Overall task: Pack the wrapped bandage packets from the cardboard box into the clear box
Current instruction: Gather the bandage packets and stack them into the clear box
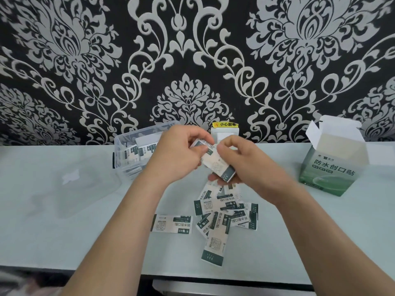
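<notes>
Over the pale table (64, 231), left hand (181, 152) and right hand (243, 167) pinch a slanted stack of white-and-green bandage packets (214, 164).
Clear plastic box (125, 144): just beyond the left hand.

Setting: looks domestic, a room in a home. Evidence: black-and-silver damask wallpaper (192, 60) over the whole back wall; plain pale tabletop (64, 231) set against it; white wall socket (224, 133) at table level, yellow shock-warning sticker (225, 124) above.
</notes>
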Available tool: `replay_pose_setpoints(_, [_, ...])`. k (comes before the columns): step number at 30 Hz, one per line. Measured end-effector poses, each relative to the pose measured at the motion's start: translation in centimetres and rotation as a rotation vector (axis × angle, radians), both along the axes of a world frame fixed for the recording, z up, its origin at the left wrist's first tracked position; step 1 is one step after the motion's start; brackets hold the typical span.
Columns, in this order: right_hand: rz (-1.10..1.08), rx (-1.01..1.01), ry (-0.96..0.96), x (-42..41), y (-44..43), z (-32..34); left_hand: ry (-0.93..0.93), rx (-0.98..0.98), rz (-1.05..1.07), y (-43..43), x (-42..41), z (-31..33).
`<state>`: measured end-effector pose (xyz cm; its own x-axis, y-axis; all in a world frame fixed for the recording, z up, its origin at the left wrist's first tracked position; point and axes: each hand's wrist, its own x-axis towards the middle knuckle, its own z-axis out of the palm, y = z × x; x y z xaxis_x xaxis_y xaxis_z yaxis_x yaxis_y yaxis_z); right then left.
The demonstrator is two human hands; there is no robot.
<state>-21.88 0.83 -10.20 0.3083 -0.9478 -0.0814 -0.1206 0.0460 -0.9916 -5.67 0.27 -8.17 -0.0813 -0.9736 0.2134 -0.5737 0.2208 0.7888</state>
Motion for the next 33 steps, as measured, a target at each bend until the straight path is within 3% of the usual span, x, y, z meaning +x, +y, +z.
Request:
replay_pose_setpoints(3, [-0.110, -0.511, 0.538, 1.0, 0.7, 0.3, -0.081, -0.046, 0.112, 0.0, 0.1, 0.3])
replay_pose_setpoints(6, [-0.097, -0.700, 0.820, 2.1, 1.5, 0.8, -0.013, 0.024, 0.150, 0.3, 0.2, 0.7])
replay_pose_setpoints(8, [-0.100, -0.766, 0.901, 2.3, 1.5, 0.8, 0.080, 0.098, 0.154, 0.4, 0.5, 0.9])
replay_pose_setpoints(14, [-0.104, -0.555, 0.602, 3.1, 1.1, 0.4, 0.340, 0.232, 0.107, 0.7, 2.4, 1.1])
replay_pose_setpoints(21, [-0.026, -0.317, 0.284, 6.5, -1.3, 3.2, 0.281, 0.028, 0.234, 0.0, 6.8, 2.5])
replay_pose_setpoints(27, [0.056, -0.237, 0.393, 12.0, -6.2, 4.7, 0.089, 0.019, 0.321, -3.0, 11.3, 3.7])
replay_pose_setpoints(33, [0.057, -0.122, 0.489, 15.4, -9.3, 3.3, -0.238, 0.106, 0.273, -6.8, 13.0, 2.6])
